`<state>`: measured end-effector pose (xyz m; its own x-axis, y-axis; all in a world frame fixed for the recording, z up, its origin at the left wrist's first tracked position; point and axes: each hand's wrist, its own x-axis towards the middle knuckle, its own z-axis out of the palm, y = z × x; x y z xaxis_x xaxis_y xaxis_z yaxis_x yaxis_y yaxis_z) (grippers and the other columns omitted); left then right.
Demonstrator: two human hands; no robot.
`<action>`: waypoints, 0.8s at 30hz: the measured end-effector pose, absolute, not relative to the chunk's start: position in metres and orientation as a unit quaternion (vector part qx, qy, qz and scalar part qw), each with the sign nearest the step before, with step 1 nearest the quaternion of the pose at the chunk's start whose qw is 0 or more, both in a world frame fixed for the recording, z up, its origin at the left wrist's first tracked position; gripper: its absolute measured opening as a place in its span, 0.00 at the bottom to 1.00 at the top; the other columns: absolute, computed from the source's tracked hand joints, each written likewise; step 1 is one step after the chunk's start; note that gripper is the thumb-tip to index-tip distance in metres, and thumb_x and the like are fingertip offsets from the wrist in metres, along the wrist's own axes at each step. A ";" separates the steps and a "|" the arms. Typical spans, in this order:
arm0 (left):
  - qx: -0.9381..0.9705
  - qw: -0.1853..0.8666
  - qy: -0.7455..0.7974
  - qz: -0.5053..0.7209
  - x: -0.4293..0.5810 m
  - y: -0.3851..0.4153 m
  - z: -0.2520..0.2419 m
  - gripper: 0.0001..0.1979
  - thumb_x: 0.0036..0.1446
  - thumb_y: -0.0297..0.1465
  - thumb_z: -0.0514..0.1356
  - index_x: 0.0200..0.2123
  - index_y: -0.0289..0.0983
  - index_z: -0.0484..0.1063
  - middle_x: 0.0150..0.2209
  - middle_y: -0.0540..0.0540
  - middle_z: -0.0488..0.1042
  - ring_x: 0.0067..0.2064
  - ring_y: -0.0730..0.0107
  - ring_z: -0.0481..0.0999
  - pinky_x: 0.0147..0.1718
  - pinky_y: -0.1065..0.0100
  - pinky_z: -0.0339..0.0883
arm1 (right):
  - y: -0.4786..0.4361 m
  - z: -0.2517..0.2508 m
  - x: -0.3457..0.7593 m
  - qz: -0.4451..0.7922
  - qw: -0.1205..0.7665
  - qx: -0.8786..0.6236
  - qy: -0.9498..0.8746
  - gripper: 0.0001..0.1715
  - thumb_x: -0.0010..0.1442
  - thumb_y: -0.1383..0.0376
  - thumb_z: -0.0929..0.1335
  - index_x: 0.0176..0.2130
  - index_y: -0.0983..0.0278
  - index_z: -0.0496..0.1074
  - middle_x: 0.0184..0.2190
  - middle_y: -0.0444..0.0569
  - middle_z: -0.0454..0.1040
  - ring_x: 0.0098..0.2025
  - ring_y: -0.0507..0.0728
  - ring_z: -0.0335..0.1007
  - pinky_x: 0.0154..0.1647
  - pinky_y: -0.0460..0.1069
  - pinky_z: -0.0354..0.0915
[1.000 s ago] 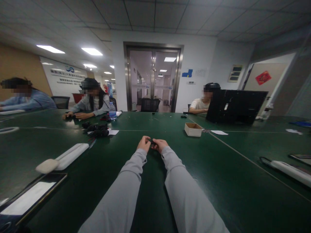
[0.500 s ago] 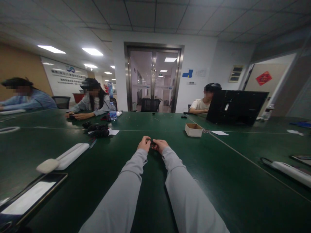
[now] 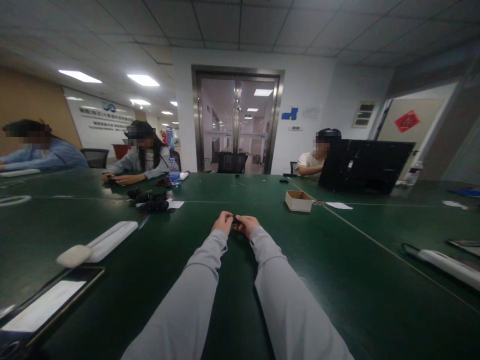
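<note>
Both my arms reach forward over the green table. My left hand and my right hand meet near the middle of the view, fingers bent inward. Between their fingertips is a small dark object, mostly covered by the fingers; its kind is too small to make out. Each hand is closed on it from its own side.
An open cardboard box stands ahead to the right. Black gear and a water bottle are ahead left. A phone and a white case lie at left. A monitor and several people are across the table.
My hands hold almost the same place, with only slight finger movement around the small dark object. Across the table at right, a person's arm has shifted a little.
</note>
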<state>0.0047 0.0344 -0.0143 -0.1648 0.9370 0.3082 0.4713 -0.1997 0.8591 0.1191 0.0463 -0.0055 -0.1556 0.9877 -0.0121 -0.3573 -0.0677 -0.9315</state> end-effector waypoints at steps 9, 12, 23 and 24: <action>0.607 0.212 0.584 0.496 0.006 0.029 -0.009 0.08 0.48 0.28 0.50 0.34 0.40 0.63 0.23 0.52 0.66 0.27 0.74 0.67 0.31 0.72 0.60 | 0.047 -0.006 0.120 0.637 0.532 -0.364 -0.423 0.11 0.47 0.71 0.66 0.17 0.69 0.64 0.08 0.43 0.64 0.08 0.45 0.53 0.19 0.46 0.66; 0.611 0.194 0.585 0.497 0.006 0.027 -0.007 0.09 0.47 0.27 0.51 0.34 0.39 0.63 0.24 0.52 0.66 0.28 0.74 0.67 0.31 0.72 0.59 | 0.047 -0.006 0.120 0.635 0.532 -0.364 -0.425 0.11 0.47 0.71 0.66 0.17 0.70 0.64 0.09 0.43 0.64 0.08 0.45 0.53 0.19 0.46 0.66; 0.604 0.187 0.581 0.513 0.009 0.025 -0.007 0.10 0.44 0.26 0.53 0.34 0.39 0.63 0.24 0.53 0.66 0.26 0.76 0.65 0.29 0.73 0.59 | 0.046 -0.005 0.120 0.637 0.532 -0.365 -0.422 0.10 0.48 0.72 0.66 0.18 0.70 0.65 0.09 0.44 0.64 0.08 0.45 0.54 0.19 0.46 0.67; 0.604 0.188 0.580 0.514 0.008 0.025 -0.007 0.11 0.44 0.26 0.53 0.34 0.39 0.63 0.24 0.53 0.66 0.25 0.76 0.65 0.29 0.73 0.59 | 0.046 -0.005 0.120 0.636 0.533 -0.364 -0.423 0.10 0.48 0.72 0.66 0.18 0.70 0.65 0.09 0.44 0.64 0.08 0.46 0.55 0.19 0.46 0.67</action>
<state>0.0085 0.0252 -0.0072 -0.2003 0.8931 0.4028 0.5079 -0.2570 0.8222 0.1203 0.0457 -0.0050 -0.1676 0.9858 -0.0123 -0.3703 -0.0745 -0.9259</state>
